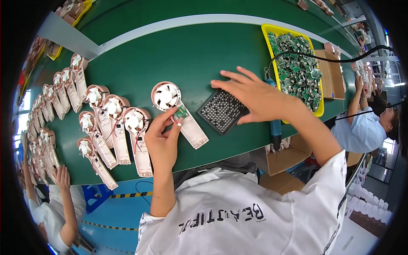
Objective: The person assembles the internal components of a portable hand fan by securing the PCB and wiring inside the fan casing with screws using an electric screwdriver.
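Observation:
My left hand [163,138] pinches a small green circuit board [182,112] between thumb and fingertips. The board lies against a pale pink handheld-fan housing [194,132], at the neck below its white fan blades [165,97]. A short bit of red wire and a white connector show by the fingertips. My right hand [257,98] has its fingers spread over a black tray [222,111] full of small holes. The thumb is by the tray's right side and the other fingers reach over its far edge; any contact with it is unclear.
Several fan housings [117,127] with red wires lie in rows to the left. A yellow bin [321,95] of circuit boards stands at the right, beside a cardboard box [330,74]. A blue electric screwdriver [276,127] hangs near the right forearm. Other people work at both sides.

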